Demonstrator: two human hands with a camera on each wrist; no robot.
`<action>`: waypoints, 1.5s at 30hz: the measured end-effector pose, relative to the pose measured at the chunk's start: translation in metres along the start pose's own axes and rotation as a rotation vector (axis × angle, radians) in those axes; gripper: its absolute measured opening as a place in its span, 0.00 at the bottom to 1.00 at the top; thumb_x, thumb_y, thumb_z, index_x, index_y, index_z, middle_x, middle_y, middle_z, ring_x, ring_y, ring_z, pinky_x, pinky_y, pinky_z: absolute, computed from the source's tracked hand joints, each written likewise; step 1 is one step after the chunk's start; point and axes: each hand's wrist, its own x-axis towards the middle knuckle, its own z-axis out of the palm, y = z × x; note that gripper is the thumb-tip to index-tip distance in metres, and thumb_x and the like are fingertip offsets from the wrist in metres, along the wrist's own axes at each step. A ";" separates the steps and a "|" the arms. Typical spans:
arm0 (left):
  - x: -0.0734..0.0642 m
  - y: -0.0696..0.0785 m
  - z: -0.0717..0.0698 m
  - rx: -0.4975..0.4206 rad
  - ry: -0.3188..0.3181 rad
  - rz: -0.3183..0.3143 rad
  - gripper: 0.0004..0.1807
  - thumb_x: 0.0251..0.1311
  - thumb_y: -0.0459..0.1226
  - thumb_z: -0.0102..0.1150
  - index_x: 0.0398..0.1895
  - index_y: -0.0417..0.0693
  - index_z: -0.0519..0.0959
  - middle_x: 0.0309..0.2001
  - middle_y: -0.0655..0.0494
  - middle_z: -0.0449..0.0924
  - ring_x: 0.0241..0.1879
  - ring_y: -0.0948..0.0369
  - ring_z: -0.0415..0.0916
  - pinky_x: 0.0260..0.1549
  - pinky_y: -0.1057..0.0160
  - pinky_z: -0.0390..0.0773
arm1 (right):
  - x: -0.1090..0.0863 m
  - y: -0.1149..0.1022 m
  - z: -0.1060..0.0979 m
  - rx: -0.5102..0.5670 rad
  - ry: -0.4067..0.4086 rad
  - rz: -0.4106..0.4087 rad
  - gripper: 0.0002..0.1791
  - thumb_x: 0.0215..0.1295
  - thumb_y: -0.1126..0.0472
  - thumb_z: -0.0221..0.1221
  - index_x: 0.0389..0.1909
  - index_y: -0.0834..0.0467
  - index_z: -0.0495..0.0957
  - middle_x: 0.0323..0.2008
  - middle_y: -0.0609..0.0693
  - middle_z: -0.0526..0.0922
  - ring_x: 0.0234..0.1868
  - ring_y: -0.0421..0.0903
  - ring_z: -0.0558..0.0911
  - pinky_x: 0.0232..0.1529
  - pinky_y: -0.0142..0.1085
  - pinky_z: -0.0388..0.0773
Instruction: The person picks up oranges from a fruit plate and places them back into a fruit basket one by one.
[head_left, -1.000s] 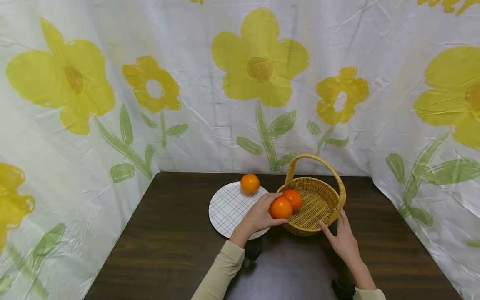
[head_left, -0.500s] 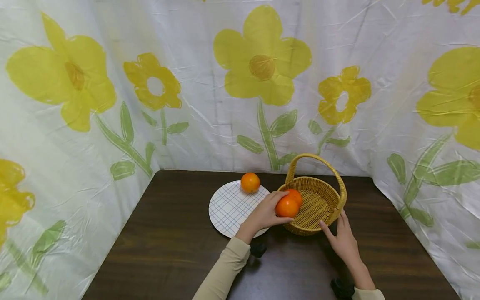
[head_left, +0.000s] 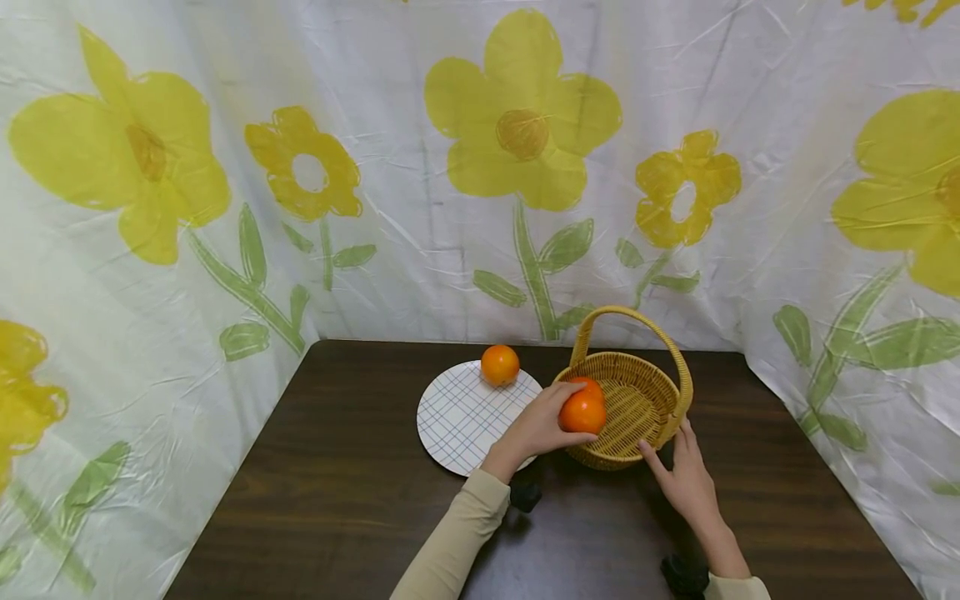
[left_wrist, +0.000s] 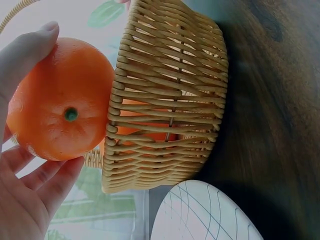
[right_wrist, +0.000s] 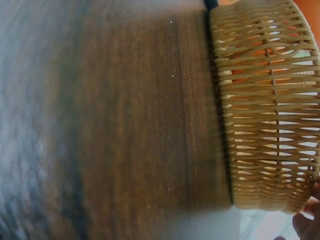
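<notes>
My left hand (head_left: 534, 427) holds an orange (head_left: 583, 413) between thumb and fingers at the left rim of a yellow wicker basket (head_left: 637, 408). In the left wrist view the held orange (left_wrist: 65, 100), with its green stem spot, is level with the basket's rim. Another orange (head_left: 589, 385) sits inside the basket, partly hidden behind the held one; it shows through the weave in the left wrist view. The fingers of my right hand (head_left: 686, 483) rest spread against the basket's front right side. In the right wrist view only fingertips (right_wrist: 305, 222) show, beside the basket wall.
A round white plate (head_left: 457, 417) with blue grid lines lies left of the basket, a third orange (head_left: 500, 366) at its far edge. The basket's tall handle (head_left: 633, 315) arches over it. A flowered curtain (head_left: 405, 275) hangs behind the dark wooden table (head_left: 337, 467).
My left hand has moved right with its orange, from the basket's left edge to over the rim, now covering more of the orange inside. The right hand and basket stay put.
</notes>
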 end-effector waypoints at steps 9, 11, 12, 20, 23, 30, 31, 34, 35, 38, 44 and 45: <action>0.005 0.001 0.006 0.000 -0.022 -0.009 0.44 0.46 0.57 0.66 0.65 0.52 0.63 0.61 0.58 0.67 0.56 0.61 0.69 0.53 0.64 0.72 | 0.000 0.001 0.000 -0.006 0.006 -0.003 0.46 0.65 0.43 0.51 0.73 0.54 0.37 0.72 0.59 0.43 0.64 0.68 0.58 0.42 0.66 0.65; 0.006 0.002 0.007 0.008 -0.022 -0.010 0.44 0.46 0.58 0.66 0.65 0.52 0.64 0.61 0.57 0.67 0.55 0.61 0.70 0.53 0.64 0.72 | 0.000 0.001 0.000 -0.007 0.007 -0.002 0.45 0.65 0.43 0.51 0.73 0.54 0.37 0.72 0.59 0.43 0.64 0.68 0.58 0.42 0.66 0.65; 0.006 0.002 0.008 0.012 -0.022 -0.011 0.44 0.46 0.58 0.65 0.65 0.52 0.64 0.61 0.57 0.67 0.55 0.61 0.70 0.52 0.64 0.73 | 0.000 0.000 0.000 -0.007 0.009 -0.002 0.45 0.65 0.43 0.51 0.73 0.54 0.37 0.72 0.59 0.44 0.64 0.68 0.58 0.42 0.66 0.65; 0.011 0.002 0.013 0.026 -0.044 -0.030 0.43 0.47 0.57 0.65 0.65 0.52 0.64 0.61 0.55 0.67 0.55 0.60 0.71 0.52 0.64 0.73 | 0.001 -0.001 0.002 -0.004 0.026 -0.017 0.45 0.65 0.44 0.52 0.73 0.56 0.40 0.71 0.61 0.47 0.64 0.67 0.59 0.44 0.67 0.65; 0.013 0.001 0.016 0.024 -0.060 -0.049 0.43 0.47 0.58 0.65 0.66 0.53 0.63 0.61 0.55 0.67 0.56 0.60 0.70 0.52 0.64 0.73 | 0.001 -0.001 0.002 -0.005 0.026 -0.014 0.45 0.65 0.44 0.52 0.73 0.56 0.39 0.70 0.61 0.47 0.64 0.67 0.59 0.44 0.67 0.64; 0.016 -0.001 0.021 0.019 -0.082 -0.075 0.43 0.47 0.59 0.63 0.66 0.54 0.63 0.62 0.56 0.67 0.57 0.60 0.69 0.52 0.63 0.73 | -0.001 0.001 0.002 -0.006 0.020 -0.008 0.46 0.65 0.43 0.52 0.73 0.53 0.36 0.71 0.60 0.45 0.64 0.67 0.58 0.46 0.67 0.64; 0.016 -0.002 0.021 0.021 -0.084 -0.076 0.43 0.47 0.60 0.63 0.66 0.55 0.63 0.62 0.56 0.67 0.57 0.60 0.69 0.52 0.63 0.73 | 0.000 0.001 0.002 -0.006 0.022 -0.009 0.46 0.65 0.43 0.52 0.73 0.53 0.36 0.71 0.60 0.45 0.64 0.67 0.58 0.46 0.67 0.64; 0.018 -0.001 0.021 0.022 -0.086 -0.080 0.44 0.47 0.60 0.63 0.67 0.54 0.62 0.62 0.56 0.66 0.57 0.60 0.70 0.52 0.63 0.73 | 0.000 0.001 0.002 -0.008 0.024 -0.009 0.46 0.65 0.43 0.52 0.73 0.52 0.37 0.71 0.60 0.45 0.64 0.67 0.59 0.45 0.67 0.64; 0.019 -0.001 0.021 0.024 -0.088 -0.081 0.44 0.47 0.61 0.63 0.67 0.55 0.62 0.62 0.57 0.66 0.57 0.60 0.70 0.52 0.63 0.73 | 0.000 0.001 0.002 -0.008 0.023 -0.007 0.45 0.65 0.43 0.52 0.73 0.52 0.37 0.71 0.60 0.45 0.64 0.67 0.59 0.44 0.67 0.65; 0.021 -0.001 0.021 0.028 -0.094 -0.082 0.45 0.46 0.61 0.63 0.67 0.55 0.62 0.62 0.57 0.66 0.57 0.61 0.69 0.52 0.63 0.73 | 0.000 0.001 0.002 -0.010 0.021 -0.003 0.45 0.65 0.43 0.52 0.73 0.53 0.37 0.71 0.60 0.46 0.64 0.67 0.59 0.44 0.67 0.65; 0.022 -0.002 0.025 0.022 -0.107 -0.075 0.44 0.47 0.61 0.63 0.67 0.55 0.62 0.62 0.58 0.67 0.56 0.61 0.70 0.51 0.63 0.73 | 0.000 0.001 0.002 -0.007 0.017 -0.003 0.45 0.65 0.43 0.52 0.73 0.54 0.37 0.71 0.61 0.46 0.64 0.67 0.58 0.44 0.67 0.64; 0.023 -0.002 0.026 0.027 -0.110 -0.073 0.44 0.47 0.61 0.63 0.67 0.55 0.62 0.62 0.58 0.67 0.56 0.61 0.70 0.51 0.63 0.73 | 0.000 0.001 0.002 -0.006 0.016 -0.005 0.45 0.65 0.43 0.52 0.73 0.54 0.37 0.71 0.61 0.46 0.64 0.68 0.58 0.44 0.67 0.64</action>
